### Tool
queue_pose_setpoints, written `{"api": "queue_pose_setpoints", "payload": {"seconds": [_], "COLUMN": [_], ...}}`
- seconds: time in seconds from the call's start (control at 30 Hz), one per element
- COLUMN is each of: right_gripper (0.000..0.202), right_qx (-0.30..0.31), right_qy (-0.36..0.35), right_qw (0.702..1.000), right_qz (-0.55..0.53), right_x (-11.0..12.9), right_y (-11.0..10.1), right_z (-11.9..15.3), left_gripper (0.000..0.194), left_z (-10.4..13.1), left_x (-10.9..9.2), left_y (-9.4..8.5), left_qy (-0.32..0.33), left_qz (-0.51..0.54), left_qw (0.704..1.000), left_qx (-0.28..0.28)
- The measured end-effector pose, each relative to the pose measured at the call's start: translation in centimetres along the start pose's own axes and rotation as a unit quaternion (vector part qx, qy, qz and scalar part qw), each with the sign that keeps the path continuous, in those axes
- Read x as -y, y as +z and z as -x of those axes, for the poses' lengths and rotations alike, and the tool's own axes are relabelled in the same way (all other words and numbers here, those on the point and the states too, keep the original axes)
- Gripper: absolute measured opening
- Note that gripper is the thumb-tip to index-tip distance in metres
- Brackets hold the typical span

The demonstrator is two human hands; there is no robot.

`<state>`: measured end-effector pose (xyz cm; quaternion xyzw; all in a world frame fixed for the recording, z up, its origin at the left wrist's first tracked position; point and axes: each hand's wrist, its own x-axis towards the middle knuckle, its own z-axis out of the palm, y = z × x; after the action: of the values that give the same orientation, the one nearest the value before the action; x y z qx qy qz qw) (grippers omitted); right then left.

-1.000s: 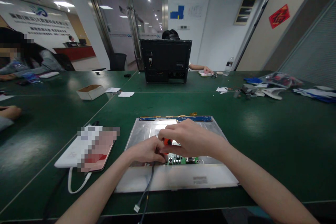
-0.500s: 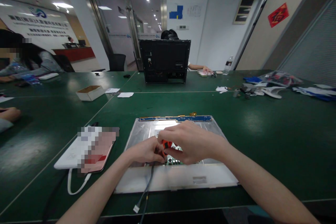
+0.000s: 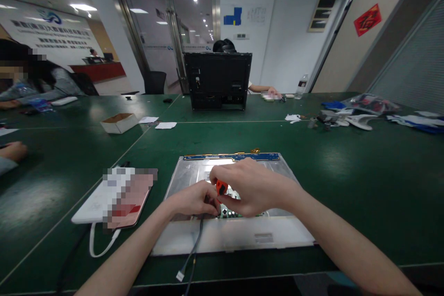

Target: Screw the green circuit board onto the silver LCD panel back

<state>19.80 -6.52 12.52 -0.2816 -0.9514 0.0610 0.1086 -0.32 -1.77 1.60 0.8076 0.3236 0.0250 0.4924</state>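
Observation:
A display panel lies flat before me, its metal back up and a narrow blue circuit strip along its far edge. On its middle sits a green circuit board, partly hidden by my hands. My right hand is closed round the orange-and-black handle of a screwdriver, held roughly upright over the board's left side. Close beside its lower end, my left hand has its fingertips pinched together at the board's edge; what they hold is hidden. A dark cable with a white plug runs from under it toward me.
Left of the panel lie a white power bank and a pink phone, joined by a white cable. Beyond are an open carton, a black monitor, a water bottle and loose parts. Other people sit around the table.
The screwdriver handle has turned a little in my right hand, whose fingers shifted slightly. My left hand and the panel stay in place.

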Motion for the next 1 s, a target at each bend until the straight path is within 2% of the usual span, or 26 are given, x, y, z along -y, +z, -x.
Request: {"api": "queue_pose_setpoints", "payload": {"seconds": [0.2, 0.4, 0.53, 0.67, 0.8, 1.0], "right_gripper": [0.016, 0.011, 0.012, 0.013, 0.015, 0.014], "right_qx": [0.019, 0.010, 0.011, 0.011, 0.007, 0.020], "right_qy": [-0.010, 0.009, 0.021, 0.030, 0.009, -0.026], "right_qw": [0.999, 1.000, 1.000, 0.999, 1.000, 0.998], "right_qz": [-0.039, -0.010, 0.008, 0.010, -0.018, -0.051], "right_x": [0.07, 0.25, 0.17, 0.01, -0.11, -0.10], "right_y": [-0.15, -0.15, 0.02, 0.02, -0.10, -0.12], "right_z": [-0.02, -0.21, -0.22, -0.19, -0.07, -0.03], "left_gripper": [0.009, 0.010, 0.008, 0.006, 0.007, 0.010], "left_z": [0.20, 0.11, -0.02, 0.00, 0.03, 0.10], "left_x": [-0.49, -0.10, 0.41, 0.12, -0.23, 0.07], "left_y": [-0.07, -0.03, 0.05, -0.04, -0.13, 0.00], "left_qy": [0.007, -0.005, 0.009, 0.025, 0.015, 0.001], "left_qz": [-0.030, -0.030, -0.022, 0.001, -0.009, -0.027], "left_qw": [0.999, 0.999, 0.999, 1.000, 1.000, 1.000], "left_qx": [-0.015, -0.010, -0.021, -0.018, 0.002, -0.016]}}
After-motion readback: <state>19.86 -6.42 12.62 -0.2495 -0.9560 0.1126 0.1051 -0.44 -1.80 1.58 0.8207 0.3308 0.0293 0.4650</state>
